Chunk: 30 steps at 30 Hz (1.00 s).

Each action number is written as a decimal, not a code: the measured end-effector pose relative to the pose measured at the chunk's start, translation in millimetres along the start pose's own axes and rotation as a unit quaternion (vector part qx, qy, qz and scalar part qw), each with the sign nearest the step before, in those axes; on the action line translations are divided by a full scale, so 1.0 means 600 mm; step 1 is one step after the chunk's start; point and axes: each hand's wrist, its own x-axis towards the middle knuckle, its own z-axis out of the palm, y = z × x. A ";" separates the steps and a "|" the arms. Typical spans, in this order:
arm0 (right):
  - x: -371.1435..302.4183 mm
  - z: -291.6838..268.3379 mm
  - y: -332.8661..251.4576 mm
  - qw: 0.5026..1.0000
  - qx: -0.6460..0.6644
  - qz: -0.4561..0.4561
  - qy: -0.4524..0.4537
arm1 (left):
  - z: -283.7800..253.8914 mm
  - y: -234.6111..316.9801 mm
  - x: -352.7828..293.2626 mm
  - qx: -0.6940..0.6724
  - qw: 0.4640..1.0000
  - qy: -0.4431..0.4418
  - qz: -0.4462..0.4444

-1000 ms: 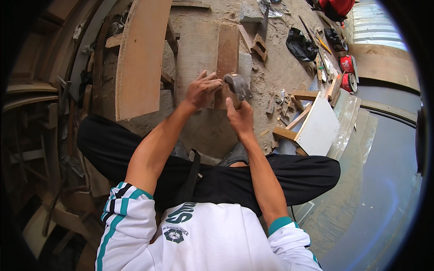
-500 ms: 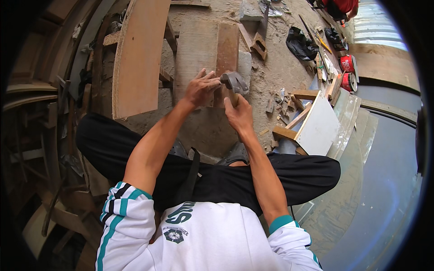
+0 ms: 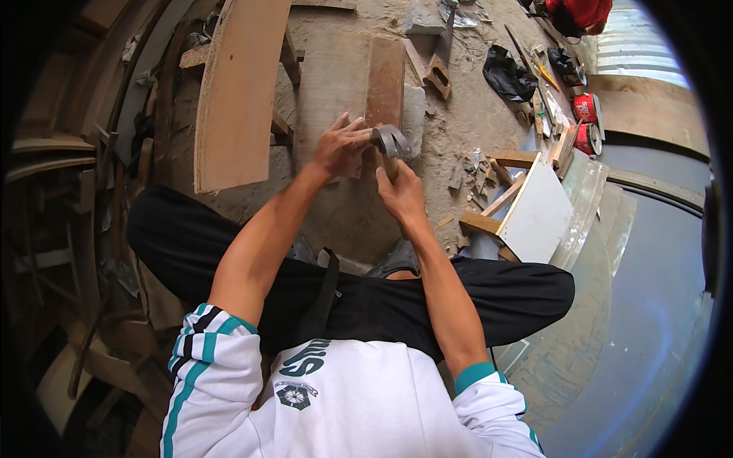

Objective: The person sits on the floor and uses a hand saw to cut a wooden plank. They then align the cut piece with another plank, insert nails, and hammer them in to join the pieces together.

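My right hand (image 3: 402,191) is closed round the handle of a claw hammer (image 3: 389,141). Its grey metal head is right beside the fingertips of my left hand (image 3: 340,149). That hand lies over a pale ribbed board (image 3: 328,84), with the last fingers apart and the thumb and forefinger drawn together by the hammer head. Whatever they pinch is hidden. Alongside the pale board runs a narrow brown plank (image 3: 385,80). A pale block (image 3: 413,126) shows at its right edge. The pale board looks smeared by motion.
A long plywood panel (image 3: 240,99) rises at the left on a wooden support. A handsaw (image 3: 439,75) lies beyond the boards. To the right are a black plastic bag (image 3: 508,74), red cans (image 3: 588,108), wood offcuts and a white panel (image 3: 536,210). A person in red (image 3: 578,15) is at the far right.
The hammer head has tilted and shifted slightly beside my left fingers. The pale board has turned blurry. At the far right, the person in red has moved a little.
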 end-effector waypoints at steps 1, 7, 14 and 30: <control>0.002 -0.001 0.001 1.000 0.014 0.010 0.003 | 0.001 -0.001 -0.001 0.003 1.000 0.000 0.001; 0.003 0.005 0.031 0.998 0.045 0.024 0.045 | -0.016 -0.006 -0.001 0.006 0.997 -0.067 0.028; 0.042 0.016 0.045 0.989 0.014 0.047 0.138 | -0.039 -0.005 0.001 0.006 0.995 -0.081 0.049; 0.112 0.017 0.112 0.994 0.081 0.038 0.063 | -0.041 -0.028 0.092 0.067 0.994 0.019 -0.087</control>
